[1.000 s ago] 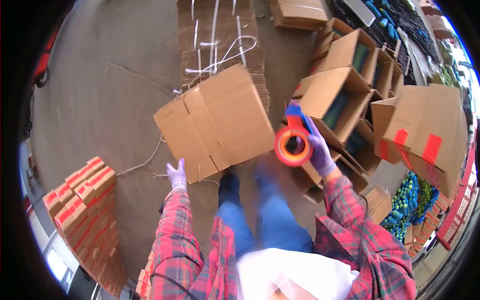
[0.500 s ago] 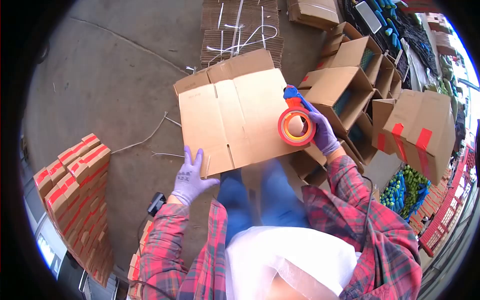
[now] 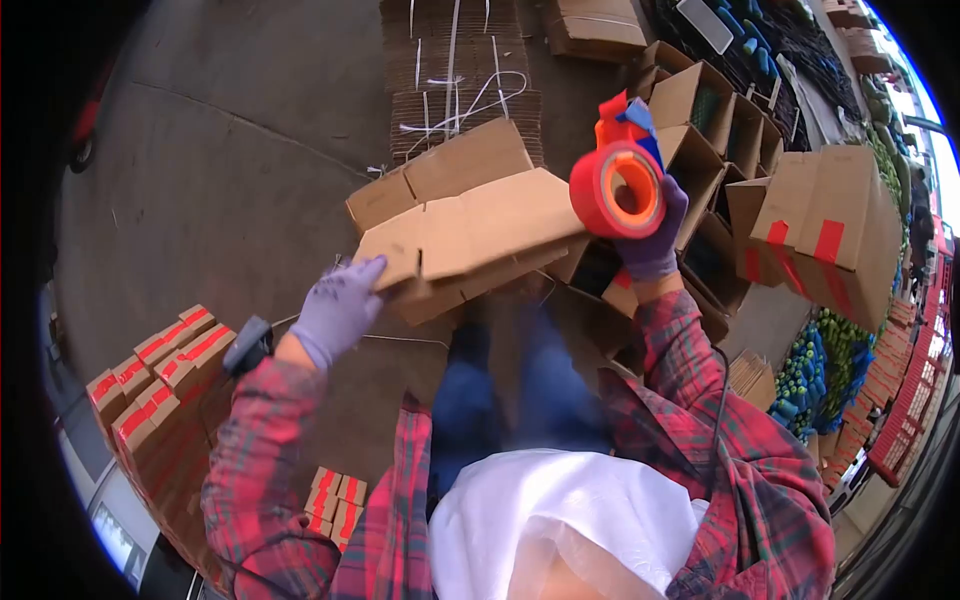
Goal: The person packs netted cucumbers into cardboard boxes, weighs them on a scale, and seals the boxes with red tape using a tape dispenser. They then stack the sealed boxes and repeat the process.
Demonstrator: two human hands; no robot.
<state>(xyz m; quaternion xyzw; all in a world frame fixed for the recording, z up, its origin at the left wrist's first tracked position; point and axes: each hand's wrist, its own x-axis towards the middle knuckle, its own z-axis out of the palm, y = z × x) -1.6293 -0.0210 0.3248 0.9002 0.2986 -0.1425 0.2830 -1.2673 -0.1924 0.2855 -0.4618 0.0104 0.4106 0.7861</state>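
Now I have my left hand (image 3: 338,308) gripping the near edge of the box (image 3: 462,232), tilting its flaps up in front of my knees, probably to square it. My right hand (image 3: 655,240) is raised beside it, wrist bent, clenched on the tape gun (image 3: 618,175), poised above the far flap.

Flattened brown corrugated cardboard box (image 3: 470,235), flaps loose, tilted above the floor, held at its near-left corner. Orange tape roll on a red-and-blue dispenser (image 3: 620,180), raised at the box's right end.
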